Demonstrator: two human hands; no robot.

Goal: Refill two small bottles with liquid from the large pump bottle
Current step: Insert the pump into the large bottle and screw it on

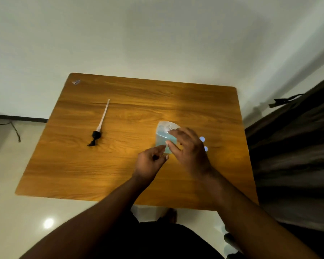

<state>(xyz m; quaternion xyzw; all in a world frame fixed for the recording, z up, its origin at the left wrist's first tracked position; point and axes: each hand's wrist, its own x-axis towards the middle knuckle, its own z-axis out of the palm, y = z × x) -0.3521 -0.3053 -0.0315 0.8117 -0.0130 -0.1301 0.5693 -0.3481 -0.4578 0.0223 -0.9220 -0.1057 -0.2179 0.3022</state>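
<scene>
Pump bottle [163, 135], clear with blue liquid inside, sits on the wooden bench [138, 101] right of centre, its pump head removed. We see our right hand [187, 148] laid over its right side, fingers extended and touching the plastic; whether they curl round the far side we cannot tell through the motion blur. Our left hand [150, 161] is just beside the bottle's near edge, its grip pressed together, thumb and forefinger pinching something small at the bottle's lower end; what it pinches is too blurred to name. Two small pale blue caps [204, 143] peek out just right of the right hand, the bodies under them hidden, so we cannot say whether these are the small bottles. Well apart to the left lies the pump head [96, 136], black, with its long pale dip tube [104, 114] pointing away from us across the wood. Near the far left corner of the bench rests a small clear scrap [76, 82]. A dark curtain [297, 146] hangs along the right side.
</scene>
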